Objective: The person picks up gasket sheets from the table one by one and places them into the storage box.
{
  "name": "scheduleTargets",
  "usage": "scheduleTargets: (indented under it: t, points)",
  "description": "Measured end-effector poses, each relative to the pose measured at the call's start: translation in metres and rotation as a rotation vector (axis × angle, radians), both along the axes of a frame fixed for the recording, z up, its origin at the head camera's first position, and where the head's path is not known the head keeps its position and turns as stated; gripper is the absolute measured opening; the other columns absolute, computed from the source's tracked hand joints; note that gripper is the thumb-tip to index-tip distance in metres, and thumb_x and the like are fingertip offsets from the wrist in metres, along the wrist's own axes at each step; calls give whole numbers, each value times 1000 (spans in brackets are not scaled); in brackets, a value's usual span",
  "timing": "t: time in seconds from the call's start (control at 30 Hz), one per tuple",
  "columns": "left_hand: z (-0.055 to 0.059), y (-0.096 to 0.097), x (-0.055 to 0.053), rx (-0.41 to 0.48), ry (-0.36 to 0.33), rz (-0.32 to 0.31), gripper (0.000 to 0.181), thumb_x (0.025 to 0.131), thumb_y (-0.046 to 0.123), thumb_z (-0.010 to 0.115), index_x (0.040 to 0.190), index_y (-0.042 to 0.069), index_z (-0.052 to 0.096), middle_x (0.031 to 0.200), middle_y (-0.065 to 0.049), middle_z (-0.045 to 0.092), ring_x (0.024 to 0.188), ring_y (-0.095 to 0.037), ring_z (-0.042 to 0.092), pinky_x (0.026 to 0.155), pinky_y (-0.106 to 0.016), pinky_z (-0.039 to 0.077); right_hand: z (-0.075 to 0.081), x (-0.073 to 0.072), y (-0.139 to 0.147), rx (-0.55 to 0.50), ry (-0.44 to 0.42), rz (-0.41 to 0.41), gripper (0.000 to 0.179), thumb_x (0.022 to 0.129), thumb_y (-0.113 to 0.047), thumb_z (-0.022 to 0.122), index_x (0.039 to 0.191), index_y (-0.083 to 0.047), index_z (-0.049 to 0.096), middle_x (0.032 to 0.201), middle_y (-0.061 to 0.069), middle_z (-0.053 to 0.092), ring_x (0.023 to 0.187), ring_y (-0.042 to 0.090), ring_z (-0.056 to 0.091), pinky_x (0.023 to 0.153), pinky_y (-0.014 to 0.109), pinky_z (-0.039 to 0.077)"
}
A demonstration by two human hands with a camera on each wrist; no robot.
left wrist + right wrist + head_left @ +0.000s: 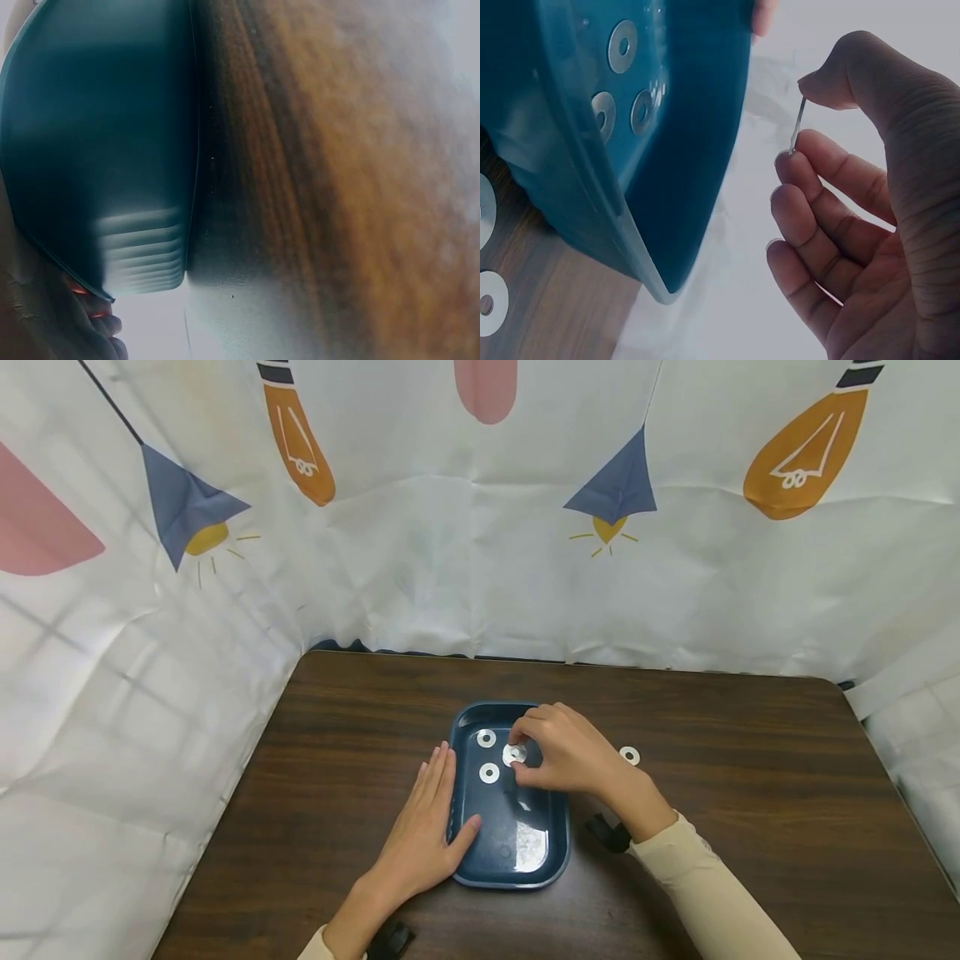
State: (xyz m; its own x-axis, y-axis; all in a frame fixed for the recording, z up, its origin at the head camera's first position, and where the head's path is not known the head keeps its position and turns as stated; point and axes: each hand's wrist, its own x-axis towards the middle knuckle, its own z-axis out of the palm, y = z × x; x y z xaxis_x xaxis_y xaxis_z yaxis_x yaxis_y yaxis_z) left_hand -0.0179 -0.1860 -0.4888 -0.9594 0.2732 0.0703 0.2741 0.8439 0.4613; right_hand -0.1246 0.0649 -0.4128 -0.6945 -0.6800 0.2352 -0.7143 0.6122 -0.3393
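A dark blue tray [510, 865] lies on the table with flat metal washers inside. My left hand [423, 827] rests along its left rim, fingers straight and thumb reaching over the edge; the left wrist view has the tray's outer wall [105, 135] close up. Above the tray's far right part, my right hand [566, 747] pinches a washer [799, 124] by its edges between thumb and fingertips, seen edge-on in the right wrist view. Three washers show in the tray there, one washer [622, 46] apart from the other two.
Right of the tray, a loose washer [629, 755] lies on the brown wooden table [750, 777]. The right wrist view has two loose washers, the nearer washer [490, 303] low at the left. A white printed curtain [465, 568] hangs behind the table and along its left side.
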Motion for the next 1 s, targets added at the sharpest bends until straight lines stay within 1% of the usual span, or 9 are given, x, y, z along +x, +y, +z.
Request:
scheduleTargets:
  t: [0.23,0.43,0.63,0.8,1.0]
  points:
    - [-1,1,-1,-6,12,-3,100,99,43,68,171,9,6,180,-14,10,167,-35,16,131,-62,27,3,-4,-6,7,-21,19,26,84,-33,82,103,-15,80,96,-3,78,86,15,68,86,35,58]
    - [1,0,-1,-14,0,-11,100,100,43,67,171,8,6,180,-14,9,168,-34,15,131,-62,25,5,-10,-14,19,-65,40,30,84,-35,83,106,-15,81,97,-5,78,87,11,68,86,33,58]
    - [-2,-1,-1,-21,6,-12,101,100,43,67,171,9,5,180,-15,9,167,-35,15,132,-60,25,6,-17,-22,41,-121,60,30,86,-36,82,108,-16,80,99,-5,78,90,15,71,88,33,58]
    - [-2,-1,-2,-17,4,-10,101,100,43,67,171,10,4,181,-14,8,168,-34,15,131,-61,25,3,-22,-27,41,-108,72,31,86,-35,81,109,-14,80,100,-3,79,93,15,71,91,35,59]
    - [-3,-1,0,-1,11,-12,100,100,42,68,171,9,6,181,-13,8,167,-34,16,130,-62,26,0,-26,-34,53,-37,112,24,86,-32,80,104,-15,80,96,-4,78,90,14,69,91,35,58]
